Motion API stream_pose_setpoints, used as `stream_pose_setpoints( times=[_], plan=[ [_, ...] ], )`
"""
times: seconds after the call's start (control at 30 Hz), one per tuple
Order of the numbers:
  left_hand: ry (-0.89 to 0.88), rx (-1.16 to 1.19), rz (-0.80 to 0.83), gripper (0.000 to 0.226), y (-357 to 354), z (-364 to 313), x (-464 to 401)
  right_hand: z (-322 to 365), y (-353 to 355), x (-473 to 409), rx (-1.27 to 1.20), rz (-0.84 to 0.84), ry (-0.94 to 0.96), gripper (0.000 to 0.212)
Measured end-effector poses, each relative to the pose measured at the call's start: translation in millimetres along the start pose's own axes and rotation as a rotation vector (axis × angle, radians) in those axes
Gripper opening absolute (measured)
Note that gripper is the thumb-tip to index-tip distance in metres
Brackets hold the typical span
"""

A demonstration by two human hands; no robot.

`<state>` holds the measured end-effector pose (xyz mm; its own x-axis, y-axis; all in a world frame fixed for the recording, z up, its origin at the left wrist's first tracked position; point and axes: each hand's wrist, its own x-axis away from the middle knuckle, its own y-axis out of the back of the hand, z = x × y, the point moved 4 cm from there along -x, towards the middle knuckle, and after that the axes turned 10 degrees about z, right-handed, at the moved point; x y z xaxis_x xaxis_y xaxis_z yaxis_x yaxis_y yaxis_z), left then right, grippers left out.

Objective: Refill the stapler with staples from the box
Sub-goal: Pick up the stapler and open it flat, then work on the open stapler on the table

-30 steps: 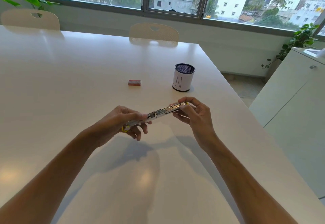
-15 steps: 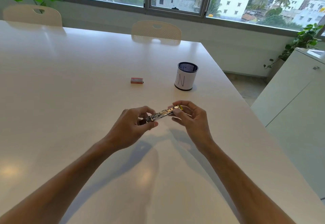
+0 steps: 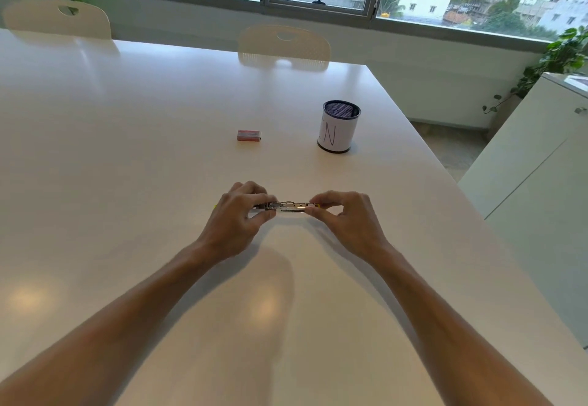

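Note:
A small metal stapler [image 3: 290, 206] with yellow ends lies level between both hands, low over the white table [image 3: 127, 167]. My left hand [image 3: 237, 214] grips its left end with thumb and fingers, hiding that end. My right hand [image 3: 345, 214] pinches its right end. The small red staple box [image 3: 249, 135] lies on the table beyond the hands, apart from them; I cannot tell whether it is open or closed.
A mesh pen cup [image 3: 339, 127] with a white label marked N stands to the right of the staple box. Two pale chairs [image 3: 284, 47] sit at the far table edge. A white cabinet [image 3: 541, 182] stands past the table's right edge.
The stapler has turned from tilted up to the right to level and sits lower over the table. My left hand shifted its grip; both hands moved slightly away from me.

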<state>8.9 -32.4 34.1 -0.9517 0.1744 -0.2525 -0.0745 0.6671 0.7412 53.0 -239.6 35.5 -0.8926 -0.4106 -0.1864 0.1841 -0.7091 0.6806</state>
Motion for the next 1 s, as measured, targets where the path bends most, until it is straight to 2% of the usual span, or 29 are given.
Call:
stream_pose_setpoints(
  times=[0.3, 0.57, 0.77, 0.87, 1.0],
  plan=[
    [0.016, 0.0, 0.059, 0.02, -9.2, 2.6, -4.2, -4.9, -0.4, -0.2, 0.182, 0.056, -0.046, 0.016],
    [0.022, -0.019, 0.063, 0.019, -12.4, 5.1, -4.4, 3.3, 0.8, 2.3, 0.278, 0.068, 0.017, 0.015],
    [0.037, 0.001, 0.043, 0.016, -12.5, 6.7, -4.0, 12.5, 0.0, 5.2, 0.366, 0.077, 0.072, 0.007],
    [0.033, 0.008, 0.046, 0.015, -13.0, 7.0, -4.2, 11.1, -1.4, 5.1, 0.334, 0.059, 0.062, 0.006],
    [0.026, 0.007, 0.039, 0.013, -13.5, 7.3, -4.4, 6.6, -7.1, 3.0, 0.133, 0.052, -0.015, 0.01]
  ],
)
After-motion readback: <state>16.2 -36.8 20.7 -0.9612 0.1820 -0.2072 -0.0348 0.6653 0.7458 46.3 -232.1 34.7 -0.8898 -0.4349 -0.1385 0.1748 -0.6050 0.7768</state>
